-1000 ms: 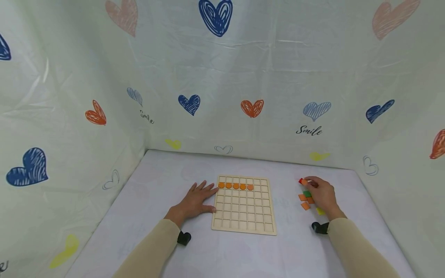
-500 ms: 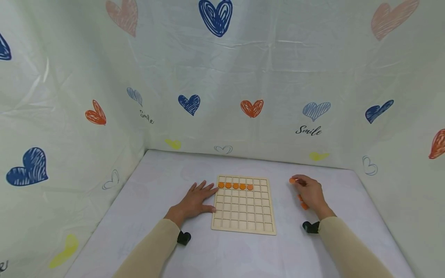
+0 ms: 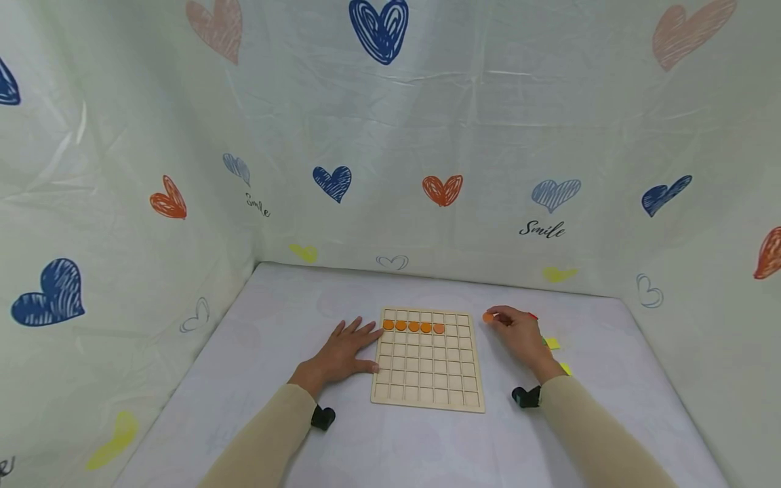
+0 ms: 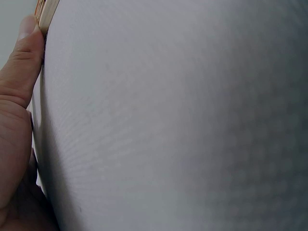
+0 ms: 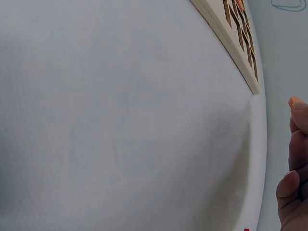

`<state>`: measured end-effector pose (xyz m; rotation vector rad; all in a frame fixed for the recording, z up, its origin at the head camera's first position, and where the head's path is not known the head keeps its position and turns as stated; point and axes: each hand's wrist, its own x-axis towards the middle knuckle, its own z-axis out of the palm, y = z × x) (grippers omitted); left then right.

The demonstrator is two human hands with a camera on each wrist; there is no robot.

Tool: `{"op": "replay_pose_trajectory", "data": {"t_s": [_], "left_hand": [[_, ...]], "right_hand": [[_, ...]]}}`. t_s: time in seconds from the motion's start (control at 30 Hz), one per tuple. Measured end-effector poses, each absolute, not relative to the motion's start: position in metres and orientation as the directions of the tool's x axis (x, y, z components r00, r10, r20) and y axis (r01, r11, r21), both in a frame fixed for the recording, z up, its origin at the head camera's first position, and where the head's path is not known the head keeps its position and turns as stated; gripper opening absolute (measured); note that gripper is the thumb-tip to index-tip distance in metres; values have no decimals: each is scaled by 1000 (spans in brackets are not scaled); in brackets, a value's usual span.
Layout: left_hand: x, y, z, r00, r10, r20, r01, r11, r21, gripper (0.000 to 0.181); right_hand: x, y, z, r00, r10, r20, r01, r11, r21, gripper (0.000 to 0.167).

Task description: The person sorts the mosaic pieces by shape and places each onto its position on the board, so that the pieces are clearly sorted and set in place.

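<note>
A wooden grid board [image 3: 427, 359] lies flat at the middle of the table, with several orange pieces [image 3: 413, 327] in a row of cells near its far edge. Spread out on the table, my left hand [image 3: 342, 356] touches the board's left edge with fingers and thumb; the left wrist view has the thumb [image 4: 26, 53] against that wooden edge. Just right of the board, my right hand [image 3: 518, 337] pinches an orange piece [image 3: 488, 317] between thumb and fingertips. In the right wrist view, only a bit of this orange piece [image 5: 294, 100] shows at the fingertips.
Behind the right hand lie loose pieces, partly hidden: a red one [image 3: 533, 316] and yellow ones [image 3: 552, 343]. A white cloth covers the table [image 3: 293, 291]. A heart-patterned curtain [image 3: 390, 135] hangs along the back and sides.
My right hand has moved left from the loose pieces to beside the board, carrying the orange piece. The left hand and the board have stayed in place.
</note>
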<state>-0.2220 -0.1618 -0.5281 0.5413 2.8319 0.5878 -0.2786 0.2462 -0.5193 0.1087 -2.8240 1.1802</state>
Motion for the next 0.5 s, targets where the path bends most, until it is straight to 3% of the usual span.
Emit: {"op": "replay_pose_trajectory", "data": {"t_s": [0.5], "left_hand": [[-222, -161, -529, -917, 379, -125, 299, 860, 414, 87]], "right_hand": [[-276, 203, -521, -993, -114, 40, -107, 675, -730, 24]]}}
